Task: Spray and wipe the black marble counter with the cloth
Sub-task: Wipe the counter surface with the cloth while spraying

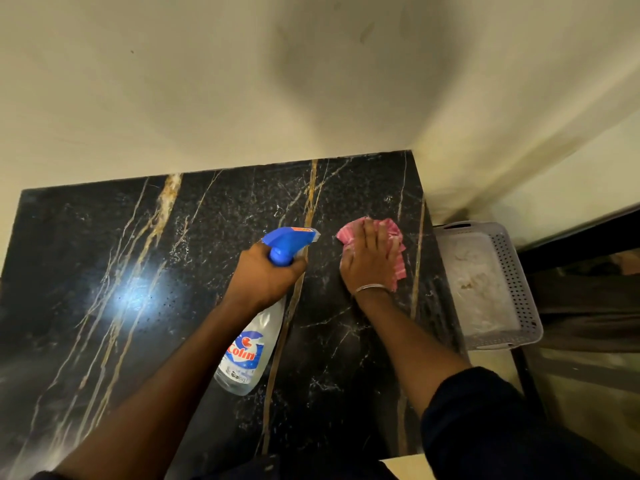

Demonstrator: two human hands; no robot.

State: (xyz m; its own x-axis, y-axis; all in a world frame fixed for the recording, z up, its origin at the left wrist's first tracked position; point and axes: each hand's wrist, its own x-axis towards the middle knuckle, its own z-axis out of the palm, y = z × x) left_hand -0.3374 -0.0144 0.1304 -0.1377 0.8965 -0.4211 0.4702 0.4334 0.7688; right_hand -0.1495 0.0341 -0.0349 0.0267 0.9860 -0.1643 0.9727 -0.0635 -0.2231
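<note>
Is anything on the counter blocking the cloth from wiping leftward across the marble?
Nothing rests on the counter itself. The left hand holds the spray bottle just left of the cloth, which lies under the right hand; that bottle hangs over the leftward path.

The desk (114, 258) is black marble, streaked with gold-brown and white veins and flecked with fine white specks; a pale glare spot shines on its left part. The cloth (390, 233) is pink with thin lighter stripes. The bottle (249, 344) is clear, with a bright blue trigger head bearing a small orange mark, and a blue-and-white label with red lettering. The basket (519, 282) is pale grey, dotted with small holes. The wall (207, 81) is cream. The sleeve (485, 420) is dark navy.
</note>
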